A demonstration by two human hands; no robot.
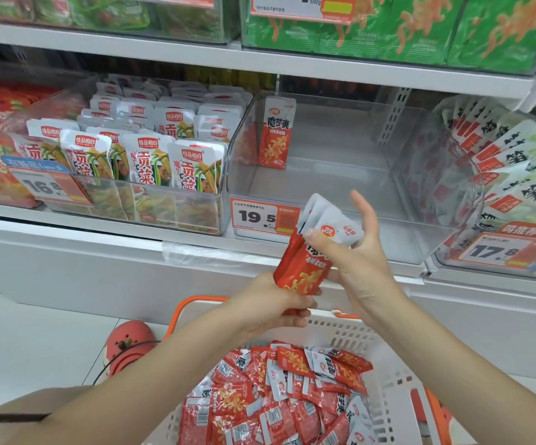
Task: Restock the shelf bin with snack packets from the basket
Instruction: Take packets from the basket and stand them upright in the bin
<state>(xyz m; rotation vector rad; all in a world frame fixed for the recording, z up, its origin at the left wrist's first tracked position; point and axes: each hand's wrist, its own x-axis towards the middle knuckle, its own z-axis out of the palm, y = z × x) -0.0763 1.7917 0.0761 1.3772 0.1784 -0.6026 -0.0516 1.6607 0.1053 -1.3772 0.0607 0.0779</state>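
Left grip [273, 303] clasps the red packet bunch [305, 268] at its base; right grip [353, 252] pinches its top, squaring it; next, stand it upright in the clear bin [340, 245] beside 1 packet [276, 133]

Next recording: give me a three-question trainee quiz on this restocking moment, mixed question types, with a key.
1. True or false: the clear middle bin already holds one upright red packet.
2. Which hand grips the lower end of the packet bundle?
A. left hand
B. right hand
3. Fill in: the loose red packets lie in the white ____ with orange handles.

Key: 1 true; 2 A; 3 basket.
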